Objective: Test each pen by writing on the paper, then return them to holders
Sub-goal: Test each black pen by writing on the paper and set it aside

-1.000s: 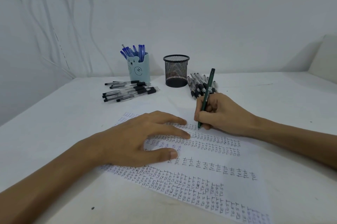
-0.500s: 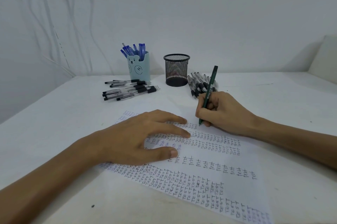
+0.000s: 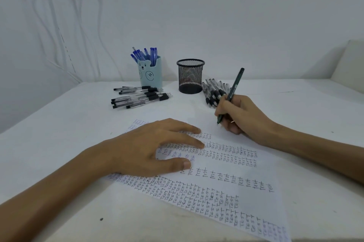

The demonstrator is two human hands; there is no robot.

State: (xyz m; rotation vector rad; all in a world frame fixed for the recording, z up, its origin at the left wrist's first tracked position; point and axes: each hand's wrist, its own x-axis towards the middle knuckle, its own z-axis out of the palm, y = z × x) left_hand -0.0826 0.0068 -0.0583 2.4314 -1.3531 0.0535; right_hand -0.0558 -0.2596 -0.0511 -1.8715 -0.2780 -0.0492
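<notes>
The left hand [image 3: 149, 149] stays flat, fingers straight, pressing the paper [image 3: 226, 174] down. The right hand [image 3: 242, 115], pinching the green pen [image 3: 235, 86] in a writing grip, has shifted beyond the written rows. Tip contact cannot be told, but this pen's test appears complete.

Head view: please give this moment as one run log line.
right hand: grips green pen, tip down | left hand: flat on paper | black pens: loose on table

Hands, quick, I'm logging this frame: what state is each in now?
Left hand: open, fingers flat on the paper.
Right hand: holds the green pen in a writing grip.
</notes>
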